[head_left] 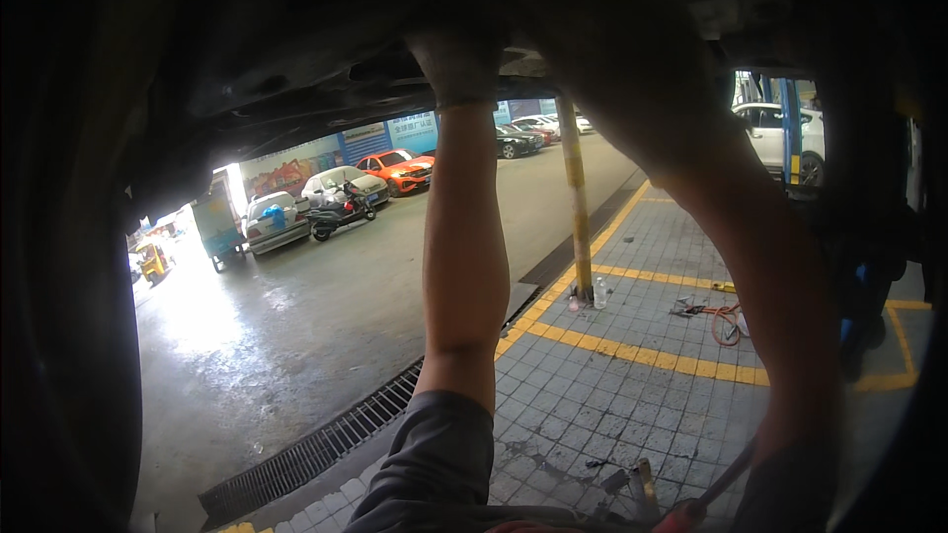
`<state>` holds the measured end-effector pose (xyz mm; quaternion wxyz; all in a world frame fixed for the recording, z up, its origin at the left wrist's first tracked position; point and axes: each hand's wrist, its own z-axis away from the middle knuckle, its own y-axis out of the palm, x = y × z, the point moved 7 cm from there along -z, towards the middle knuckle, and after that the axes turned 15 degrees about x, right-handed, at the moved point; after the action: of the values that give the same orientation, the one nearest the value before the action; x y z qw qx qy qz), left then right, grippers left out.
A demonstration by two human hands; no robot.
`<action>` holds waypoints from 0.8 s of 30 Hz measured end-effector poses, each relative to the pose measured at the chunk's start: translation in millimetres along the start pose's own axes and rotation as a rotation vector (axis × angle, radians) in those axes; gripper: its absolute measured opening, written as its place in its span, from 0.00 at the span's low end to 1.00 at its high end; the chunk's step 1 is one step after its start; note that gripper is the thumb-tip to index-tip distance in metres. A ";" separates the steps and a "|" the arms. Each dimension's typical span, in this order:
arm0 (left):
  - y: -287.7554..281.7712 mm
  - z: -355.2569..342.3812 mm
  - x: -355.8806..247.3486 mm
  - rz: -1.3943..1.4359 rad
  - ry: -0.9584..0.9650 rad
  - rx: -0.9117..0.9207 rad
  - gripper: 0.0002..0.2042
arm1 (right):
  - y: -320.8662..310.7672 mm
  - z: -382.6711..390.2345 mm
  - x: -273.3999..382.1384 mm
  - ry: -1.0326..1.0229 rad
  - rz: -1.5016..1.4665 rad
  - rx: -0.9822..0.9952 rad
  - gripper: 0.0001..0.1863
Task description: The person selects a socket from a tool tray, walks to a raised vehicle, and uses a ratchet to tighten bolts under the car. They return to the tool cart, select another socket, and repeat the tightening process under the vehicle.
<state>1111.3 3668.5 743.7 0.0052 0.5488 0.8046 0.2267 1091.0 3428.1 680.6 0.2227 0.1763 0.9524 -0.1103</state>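
Observation:
Both my arms are raised to the dark underside of a vehicle (286, 89) overhead. My left hand (459, 64), seemingly in a greyish glove, reaches up against it, and its fingers are lost in the shadow. To its right, my right hand (642, 89) also reaches into the dark underside, the forearm bent inward from the right. Its fingers cannot be made out either, nor whether either hand holds anything. Low in the picture, near my body, lies a red-handled tool (681, 516) with a dark shaft.
A yellow post (576, 197) stands ahead, with a clear bottle (599, 293) at its foot. An orange hose (726, 324) lies on the tiled floor. A drain grate (316, 444) runs at lower left. Parked cars (400, 170) and a motor scooter (341, 212) stand beyond.

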 end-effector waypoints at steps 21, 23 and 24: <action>11.5 7.9 -11.0 0.271 0.113 -0.006 0.15 | 32.2 14.5 -10.2 -0.058 0.170 -0.176 0.24; 18.5 3.7 -7.4 0.100 0.036 0.081 0.16 | 31.5 9.4 -14.0 0.046 0.128 -0.053 0.24; 21.2 4.0 -6.3 0.017 0.000 0.124 0.17 | 33.6 7.8 -17.7 0.113 0.139 0.046 0.24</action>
<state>1133.4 3670.5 746.5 -0.0304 0.5547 0.8126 0.1763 1121.8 3451.5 677.5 0.1716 0.2531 0.9461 -0.1063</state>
